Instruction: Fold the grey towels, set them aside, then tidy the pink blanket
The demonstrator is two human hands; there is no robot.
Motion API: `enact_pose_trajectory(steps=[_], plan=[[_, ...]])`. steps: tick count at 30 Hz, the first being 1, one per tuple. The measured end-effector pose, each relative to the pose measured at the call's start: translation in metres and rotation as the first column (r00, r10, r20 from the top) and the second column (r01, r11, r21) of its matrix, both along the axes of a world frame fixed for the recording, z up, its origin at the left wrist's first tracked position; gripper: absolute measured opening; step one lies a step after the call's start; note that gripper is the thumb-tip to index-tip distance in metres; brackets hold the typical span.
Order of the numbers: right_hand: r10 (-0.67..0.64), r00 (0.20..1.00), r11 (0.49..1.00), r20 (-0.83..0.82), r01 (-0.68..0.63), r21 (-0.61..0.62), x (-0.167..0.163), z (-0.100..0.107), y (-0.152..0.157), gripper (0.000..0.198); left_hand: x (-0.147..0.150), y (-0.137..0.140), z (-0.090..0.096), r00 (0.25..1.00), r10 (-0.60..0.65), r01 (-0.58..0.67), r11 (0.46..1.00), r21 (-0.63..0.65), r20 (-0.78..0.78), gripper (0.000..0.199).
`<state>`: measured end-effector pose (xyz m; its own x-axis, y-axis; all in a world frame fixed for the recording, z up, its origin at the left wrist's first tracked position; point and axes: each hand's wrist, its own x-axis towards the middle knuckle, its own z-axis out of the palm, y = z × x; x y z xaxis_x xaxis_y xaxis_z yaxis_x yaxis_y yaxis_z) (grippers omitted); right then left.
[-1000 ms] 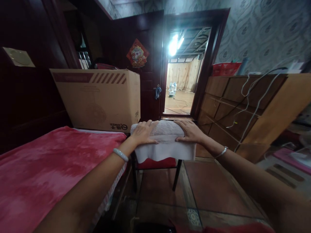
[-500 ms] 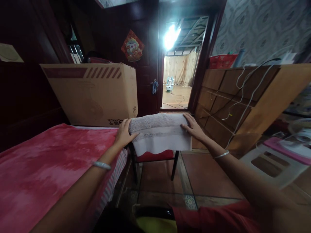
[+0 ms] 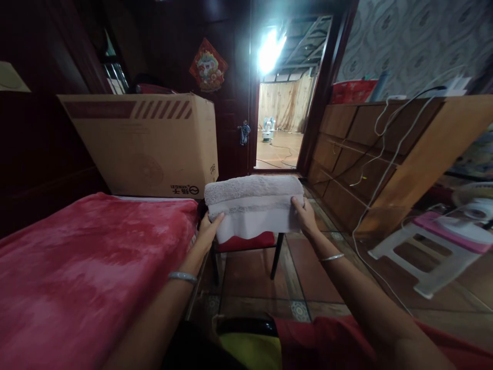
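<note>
A light grey towel [image 3: 256, 189] with a smooth pale band hangs folded over the back of a chair with a red seat [image 3: 246, 241] and dark legs. My left hand [image 3: 209, 228] grips the towel's left edge, thumb across the front and fingers behind. On the opposite edge, my right hand [image 3: 306, 217] holds it the same way, its thumb pressing the pale band. The fingers of both hands are mostly hidden behind the cloth. Most of the chair back is covered by the towel.
A bed with a pink blanket [image 3: 88, 257] lies on the left, a large cardboard box [image 3: 150, 144] behind it. On the right stand a wooden cabinet [image 3: 373, 133] with trailing cables and a white-and-pink stool [image 3: 435, 231]. An open doorway shows a fan [image 3: 268, 128].
Both hands have slid from the towel's upper corners down its side edges. Their fingers have gone from lying on top to wrapping behind, with the thumbs in front.
</note>
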<state>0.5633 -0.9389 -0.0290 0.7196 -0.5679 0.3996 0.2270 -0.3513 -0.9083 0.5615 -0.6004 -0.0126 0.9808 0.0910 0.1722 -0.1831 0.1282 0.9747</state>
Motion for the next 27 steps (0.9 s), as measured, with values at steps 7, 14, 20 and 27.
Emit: enact_pose_trajectory(steps=[7,14,20,27], plan=[[0.137,0.987,0.99,0.079,-0.14,0.032,-0.002,-0.009,-0.003,0.079,0.017,0.003,-0.015,0.981,0.148,-0.174,0.958,0.227,0.127,0.037],[0.121,0.99,0.992,0.074,-0.123,0.018,-0.002,-0.017,0.008,0.079,0.029,0.014,-0.017,0.982,0.149,-0.172,0.961,0.217,0.119,0.04],[0.129,0.99,0.991,0.059,-0.13,0.018,-0.003,-0.019,0.008,0.082,0.022,0.013,-0.015,0.99,0.112,-0.127,0.973,0.193,0.087,0.04],[0.138,0.99,0.99,0.016,-0.139,0.004,-0.005,-0.014,0.003,0.076,0.016,0.019,-0.01,0.994,0.043,-0.056,0.99,0.126,0.103,0.049]])
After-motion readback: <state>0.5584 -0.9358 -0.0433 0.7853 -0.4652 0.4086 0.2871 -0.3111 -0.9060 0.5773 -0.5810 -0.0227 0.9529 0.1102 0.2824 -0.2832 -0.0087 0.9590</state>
